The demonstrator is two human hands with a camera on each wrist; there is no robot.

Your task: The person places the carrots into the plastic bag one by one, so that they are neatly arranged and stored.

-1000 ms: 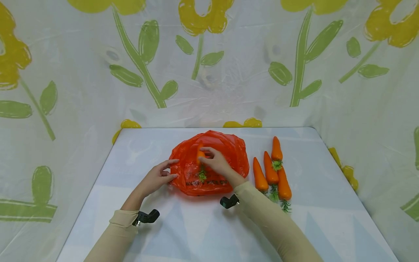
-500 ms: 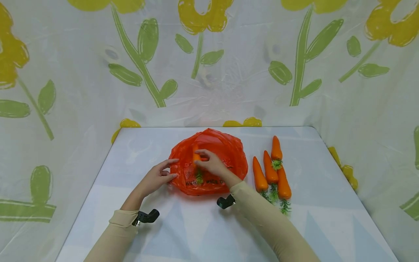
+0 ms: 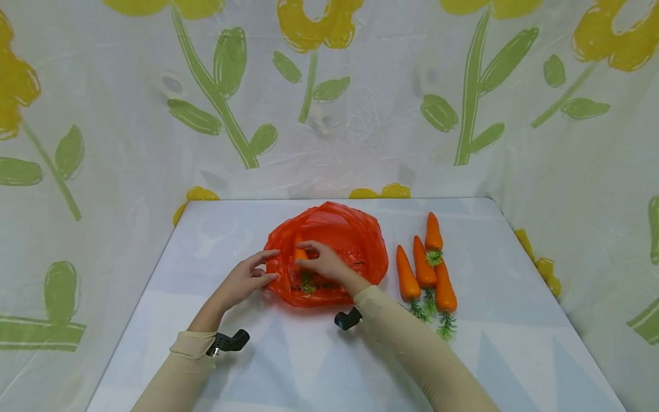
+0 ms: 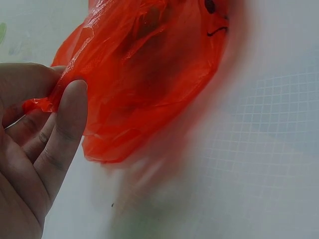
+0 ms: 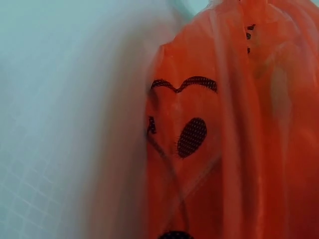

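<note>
A thin red plastic bag (image 3: 329, 225) with dark print lies spread on the table, its mouth facing up. My left hand (image 3: 244, 281) pinches its left edge; in the left wrist view the thumb and fingers (image 4: 71, 112) grip the red film. Over the bag's opening, my right hand (image 3: 325, 264) holds an orange carrot (image 3: 300, 254) with a green leafy top (image 3: 308, 284), thumb and fingertips on its side. The right wrist view shows only the bag's printed film (image 5: 199, 179); the right hand is hidden there.
Several more carrots with green tops lie right of the bag: a left one (image 3: 408, 279), a middle one (image 3: 424, 266), a far one (image 3: 434, 232) and a near one (image 3: 445, 290). The white patterned table (image 3: 288, 366) ends at a flower-printed curtain (image 3: 370, 137).
My right hand has moved left and slightly down with the carrot, deeper over the bag's left part. My left hand stays at the bag's edge.
</note>
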